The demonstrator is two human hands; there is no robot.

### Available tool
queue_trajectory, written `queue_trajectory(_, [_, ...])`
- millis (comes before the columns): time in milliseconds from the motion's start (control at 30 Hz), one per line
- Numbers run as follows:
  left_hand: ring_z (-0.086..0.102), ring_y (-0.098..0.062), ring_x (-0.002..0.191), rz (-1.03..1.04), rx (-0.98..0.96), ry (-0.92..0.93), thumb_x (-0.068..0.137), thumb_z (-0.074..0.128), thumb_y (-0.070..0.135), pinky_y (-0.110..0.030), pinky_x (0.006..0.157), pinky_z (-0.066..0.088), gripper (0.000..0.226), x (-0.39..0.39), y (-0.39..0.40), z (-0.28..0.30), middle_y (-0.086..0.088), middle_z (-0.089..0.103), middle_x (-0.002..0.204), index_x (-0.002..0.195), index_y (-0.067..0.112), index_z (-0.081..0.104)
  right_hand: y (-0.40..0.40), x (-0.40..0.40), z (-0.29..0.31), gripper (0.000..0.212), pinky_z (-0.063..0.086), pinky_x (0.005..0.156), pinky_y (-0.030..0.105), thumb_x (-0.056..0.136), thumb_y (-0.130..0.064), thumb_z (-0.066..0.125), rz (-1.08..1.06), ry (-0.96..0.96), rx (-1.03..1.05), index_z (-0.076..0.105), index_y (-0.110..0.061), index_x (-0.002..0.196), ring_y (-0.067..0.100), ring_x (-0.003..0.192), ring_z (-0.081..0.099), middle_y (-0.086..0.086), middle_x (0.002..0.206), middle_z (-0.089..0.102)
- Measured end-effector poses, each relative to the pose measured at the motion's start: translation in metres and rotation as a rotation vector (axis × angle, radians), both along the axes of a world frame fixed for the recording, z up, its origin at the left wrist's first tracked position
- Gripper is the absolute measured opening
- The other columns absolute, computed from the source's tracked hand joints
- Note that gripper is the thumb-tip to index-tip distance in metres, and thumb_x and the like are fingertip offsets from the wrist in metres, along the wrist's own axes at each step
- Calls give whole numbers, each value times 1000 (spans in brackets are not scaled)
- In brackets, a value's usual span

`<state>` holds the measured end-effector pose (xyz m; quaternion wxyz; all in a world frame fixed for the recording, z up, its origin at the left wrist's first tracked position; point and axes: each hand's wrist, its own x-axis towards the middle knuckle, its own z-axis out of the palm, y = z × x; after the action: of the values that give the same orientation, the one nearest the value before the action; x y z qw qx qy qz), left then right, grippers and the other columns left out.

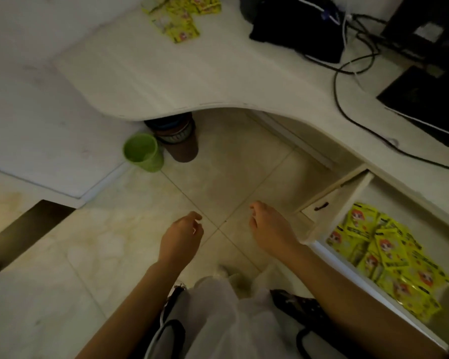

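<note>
My left hand (182,235) and my right hand (268,228) hang in the air over the tiled floor, a little apart, fingers loosely curled and holding nothing. To the right of my right hand a drawer (329,216) of the white desk stands pulled out. Several yellow packets (392,257) with a red cartoon figure lie piled inside it. More yellow packets (182,16) lie on the desk top (166,81) at the far side.
Under the curved desk edge stand a green plastic bin (143,152) and a stack of dark bins (179,137). Black electronics (301,29) and cables (347,104) occupy the desk's right part. My white-clothed legs and a black chair (296,304) fill the bottom.
</note>
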<state>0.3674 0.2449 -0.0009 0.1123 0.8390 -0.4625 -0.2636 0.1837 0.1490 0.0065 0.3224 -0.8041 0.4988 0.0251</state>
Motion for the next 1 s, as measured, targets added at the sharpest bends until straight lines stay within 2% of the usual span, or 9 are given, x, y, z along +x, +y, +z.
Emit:
queue_trajectory(233, [62,-18,91,41,-47,-115,96,46,26,-29,74,50,27,80,-52,15,0,67,103,121,23,56,-55,92,22,37,49,87,37,98,-20,37,105,-40,-107,43,-10,133,24,106,56,9,121,57])
queue_trajectory(433, [64,-26,95,31,-94,-179,95,47,27,-36,77,53,30,140,-122,26,-4,68,106,121,20,58,-131,152,38,38,46,94,39,99,-22,38,155,13,-138,44,-10,134,27,114,54,13,129,53])
queue_trajectory(700, [64,-29,86,49,-105,-252,95,46,28,-37,70,54,21,190,-225,37,-7,67,95,106,17,58,-248,213,37,32,49,85,38,99,-24,38,300,40,-240,48,-11,126,27,104,56,11,121,57])
queue_trajectory(833, [62,-25,95,39,-109,-249,97,44,28,-36,77,54,29,213,-271,37,-5,68,106,120,16,57,-298,239,45,36,48,88,41,99,-21,37,337,71,-213,43,-11,133,29,112,53,10,129,53])
queue_trajectory(1000, [62,-23,97,-5,-97,-260,97,44,28,-35,79,53,30,249,-321,35,-3,68,109,122,17,56,-353,270,50,36,49,87,40,99,-22,37,335,72,-198,44,-10,132,28,111,53,10,128,54])
